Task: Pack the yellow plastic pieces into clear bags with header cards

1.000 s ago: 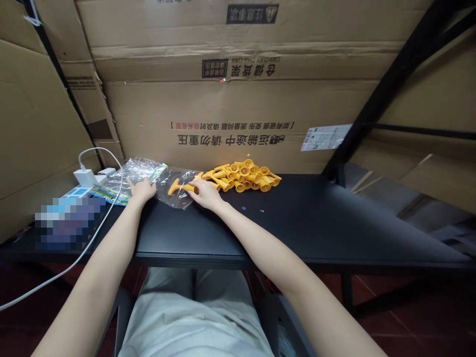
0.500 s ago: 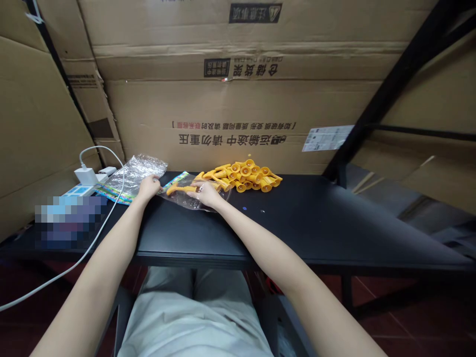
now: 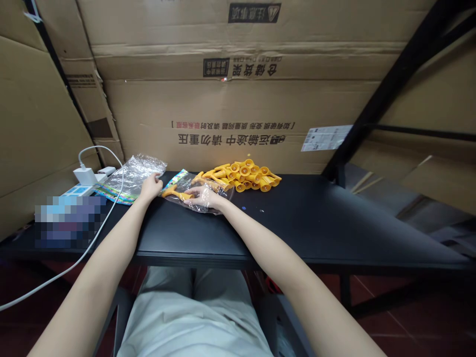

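My right hand (image 3: 204, 196) is at a clear plastic bag (image 3: 215, 207) with a colourful printed strip, its fingers seen through the film. They close on the handle end of a yellow hammer-shaped plastic piece (image 3: 174, 193), whose head lies to the left by the bag's edge. At that left edge my left hand (image 3: 150, 188) is curled, its fingers closed against the bag; the exact pinch is partly hidden. Behind and right of my right hand lies a pile of similar yellow pieces (image 3: 245, 171), several with flared hollow ends facing me.
Another clear bag (image 3: 137, 171) with a printed strip lies left of my left hand. A white charger (image 3: 85, 175) and its cable (image 3: 107, 218) sit farther left, near a blurred object (image 3: 70, 220). Cardboard (image 3: 223, 104) walls the back of the black table (image 3: 316, 223).
The yellow piece in the bag has tilted, its handle end now lower, and my right hand has moved slightly down with it. My left hand has shifted slightly right, its fingers raised.
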A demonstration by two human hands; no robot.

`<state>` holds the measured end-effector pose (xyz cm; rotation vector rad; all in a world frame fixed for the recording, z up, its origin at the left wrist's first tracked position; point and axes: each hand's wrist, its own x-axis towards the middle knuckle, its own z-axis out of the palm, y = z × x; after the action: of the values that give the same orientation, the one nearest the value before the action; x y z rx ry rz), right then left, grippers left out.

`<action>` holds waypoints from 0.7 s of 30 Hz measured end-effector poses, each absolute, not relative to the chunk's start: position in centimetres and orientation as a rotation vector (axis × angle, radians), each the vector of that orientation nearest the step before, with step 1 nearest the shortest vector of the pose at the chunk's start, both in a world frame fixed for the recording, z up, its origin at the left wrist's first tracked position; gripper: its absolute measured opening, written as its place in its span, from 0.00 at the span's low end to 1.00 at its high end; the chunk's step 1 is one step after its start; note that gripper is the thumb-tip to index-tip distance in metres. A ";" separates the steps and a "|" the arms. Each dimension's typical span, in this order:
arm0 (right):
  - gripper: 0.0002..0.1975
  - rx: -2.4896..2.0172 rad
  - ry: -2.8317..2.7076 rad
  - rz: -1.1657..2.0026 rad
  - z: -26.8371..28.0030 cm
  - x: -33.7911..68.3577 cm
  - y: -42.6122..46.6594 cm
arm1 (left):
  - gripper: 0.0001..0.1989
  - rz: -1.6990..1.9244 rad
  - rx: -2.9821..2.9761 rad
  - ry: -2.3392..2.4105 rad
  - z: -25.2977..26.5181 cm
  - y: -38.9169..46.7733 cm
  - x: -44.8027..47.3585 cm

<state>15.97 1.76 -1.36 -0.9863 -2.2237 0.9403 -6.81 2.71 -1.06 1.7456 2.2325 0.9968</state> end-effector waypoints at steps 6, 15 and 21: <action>0.20 -0.940 -2.176 1.045 -1.9 16.2 2.6 | 0.27 0.869 1.745 2.151 -1.1 2.6 -6.2; 0.21 -0.935 -2.135 0.974 -2.1 16.2 2.7 | 0.21 0.773 1.810 2.202 -1.3 2.6 -6.3; 0.12 -0.953 -2.149 0.761 -1.0 16.6 2.9 | 0.19 0.734 1.768 2.367 -0.8 2.2 -6.8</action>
<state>16.56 2.93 -1.04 -0.9534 -2.1490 0.7612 -6.81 2.19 -0.84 1.7677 2.3671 0.7336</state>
